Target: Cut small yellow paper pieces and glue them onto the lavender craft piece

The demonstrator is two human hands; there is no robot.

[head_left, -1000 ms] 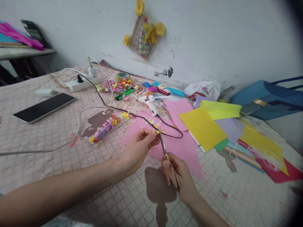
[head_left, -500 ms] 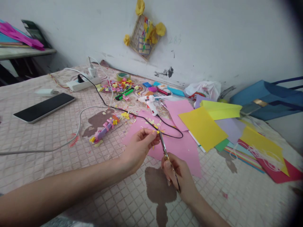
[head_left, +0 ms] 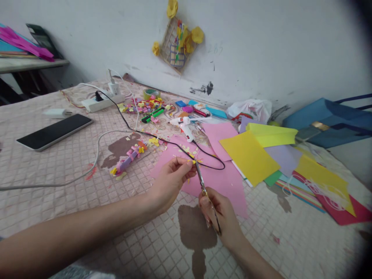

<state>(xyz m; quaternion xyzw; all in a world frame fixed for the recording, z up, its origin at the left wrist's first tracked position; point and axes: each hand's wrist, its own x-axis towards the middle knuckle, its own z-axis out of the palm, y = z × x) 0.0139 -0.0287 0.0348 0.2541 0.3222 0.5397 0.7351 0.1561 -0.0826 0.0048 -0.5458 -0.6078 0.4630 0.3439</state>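
Observation:
My left hand pinches a small yellow paper piece between thumb and fingertips. Metal scissors are gripped in my right hand, their blades nearly together and their tips at the yellow piece. Below both hands lies a pink sheet with small yellow scraps on it. A black cable crosses the sheet just behind the scissor tips. Left of my hands, a purple strip with pink, orange and yellow pieces on it rests on the patterned cloth.
A white glue gun stands behind the pink sheet. Colored sheets spread to the right, near a blue bag. Farther left are a phone and a power strip. Small paper shapes are piled near the wall.
The scissor blades look slightly closer together at the yellow piece. Both hands have otherwise stayed almost in place.

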